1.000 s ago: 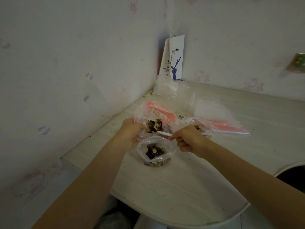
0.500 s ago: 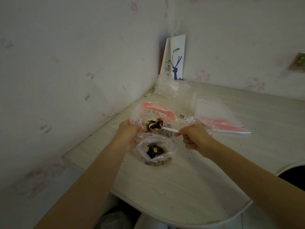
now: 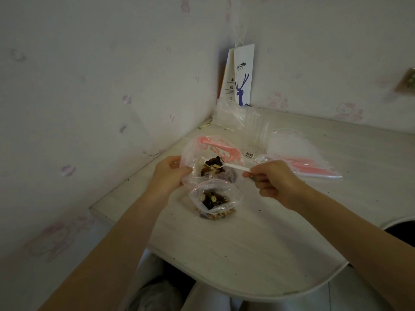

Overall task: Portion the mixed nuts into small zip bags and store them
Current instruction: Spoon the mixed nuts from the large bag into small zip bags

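- While the left hand (image 3: 167, 173) grips the near edge of the large bag (image 3: 211, 151), the bag's mouth gapes upward. The hold is judged as one meant to give the spoon free entry.
- Right hand (image 3: 272, 184) pinches the handle end of a white spoon (image 3: 235, 168). Its bowl, heaped with mixed nuts (image 3: 214, 163), hangs level over the large bag's mouth, presumably to avoid spills.
- Small zip bag (image 3: 215, 197) stands on the table (image 3: 247, 243), mouth open, part filled — just in front of the large bag, between both hands, nearer the person.
- Loaded spoon is beyond the small zip bag and apart from it — tipping in not yet done.
- Empty bags (image 3: 303, 158) lie flat beyond the right hand.
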